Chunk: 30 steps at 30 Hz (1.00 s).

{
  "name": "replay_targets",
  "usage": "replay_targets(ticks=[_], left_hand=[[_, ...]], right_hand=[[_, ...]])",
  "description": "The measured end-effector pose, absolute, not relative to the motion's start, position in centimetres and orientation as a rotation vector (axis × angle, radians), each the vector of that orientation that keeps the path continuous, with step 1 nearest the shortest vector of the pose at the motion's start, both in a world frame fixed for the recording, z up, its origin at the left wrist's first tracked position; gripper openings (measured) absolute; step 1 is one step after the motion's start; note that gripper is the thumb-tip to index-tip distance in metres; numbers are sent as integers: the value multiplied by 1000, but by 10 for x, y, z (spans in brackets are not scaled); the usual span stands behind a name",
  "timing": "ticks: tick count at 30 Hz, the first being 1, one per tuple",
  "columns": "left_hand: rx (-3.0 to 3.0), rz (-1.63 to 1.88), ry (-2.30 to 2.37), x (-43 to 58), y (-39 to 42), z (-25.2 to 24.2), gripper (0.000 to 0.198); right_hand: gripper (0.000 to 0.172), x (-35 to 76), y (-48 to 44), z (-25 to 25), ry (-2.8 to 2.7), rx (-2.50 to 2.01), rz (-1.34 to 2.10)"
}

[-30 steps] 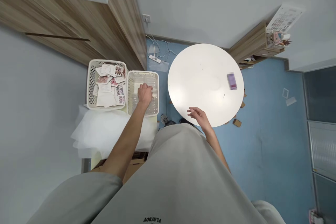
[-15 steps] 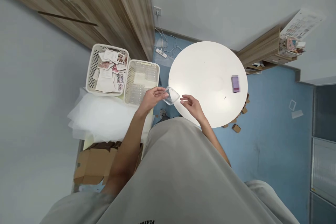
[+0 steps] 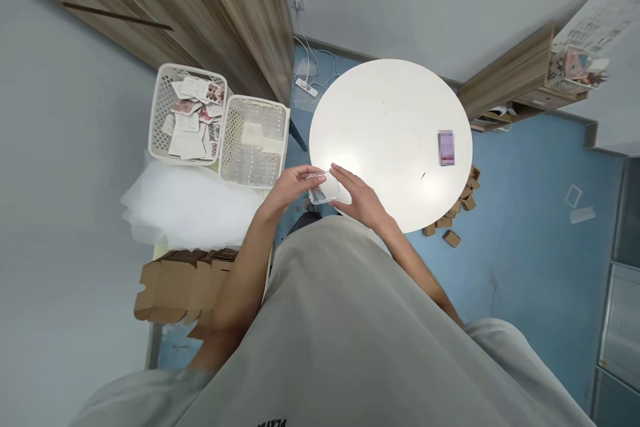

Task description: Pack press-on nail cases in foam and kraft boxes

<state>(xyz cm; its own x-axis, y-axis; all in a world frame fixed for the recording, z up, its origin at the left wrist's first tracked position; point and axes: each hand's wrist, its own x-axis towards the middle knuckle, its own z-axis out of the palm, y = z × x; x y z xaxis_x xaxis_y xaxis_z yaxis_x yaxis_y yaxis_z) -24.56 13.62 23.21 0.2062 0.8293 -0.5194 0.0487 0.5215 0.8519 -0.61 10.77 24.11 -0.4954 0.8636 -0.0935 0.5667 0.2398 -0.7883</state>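
Note:
A small clear plastic box point(image 3: 320, 188) is held between both my hands at the near left edge of the round white table point(image 3: 395, 113). My left hand point(image 3: 290, 185) grips its left side with curled fingers. My right hand point(image 3: 357, 195) closes on its right side, fingers laid over the top. To the left stands a white basket point(image 3: 255, 141) with more clear plastic boxes in it, and beside that another white basket point(image 3: 186, 113) full of printed cards.
A purple card point(image 3: 446, 147) lies on the table's right side. White foam sheets point(image 3: 190, 207) and flat cardboard boxes point(image 3: 175, 280) sit under the baskets. Small cardboard boxes point(image 3: 453, 220) lie on the blue floor. A wooden cabinet point(image 3: 240, 20) and a shelf point(image 3: 520, 80) flank the table.
My left hand lifted a clear box out of the basket and carried it right to the table edge. My right hand moved in and took hold of its other side.

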Motion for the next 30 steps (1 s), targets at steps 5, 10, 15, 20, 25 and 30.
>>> replay_targets(ticks=[5,10,15,20,25,30], left_hand=[[893,606,1259,-230,128,231,73],[837,685,1063,-223,112,234,100],[892,728,995,-212,95,237,113],[926,745,1014,-205,91,234,107],[966,704,1026,-208,93,239,109],[865,710,991,-213,94,240,100]], right_hand=[[83,7,97,232,-2187,-1351,1054],[80,18,90,224,-1931,-1396,1128],[74,24,85,231,-1666,-1352,1303],[73,26,82,238,-1602,-1329,1413],[76,28,78,240,-1656,-1266,1411],[94,29,77,251,-1734,-1193,1395]])
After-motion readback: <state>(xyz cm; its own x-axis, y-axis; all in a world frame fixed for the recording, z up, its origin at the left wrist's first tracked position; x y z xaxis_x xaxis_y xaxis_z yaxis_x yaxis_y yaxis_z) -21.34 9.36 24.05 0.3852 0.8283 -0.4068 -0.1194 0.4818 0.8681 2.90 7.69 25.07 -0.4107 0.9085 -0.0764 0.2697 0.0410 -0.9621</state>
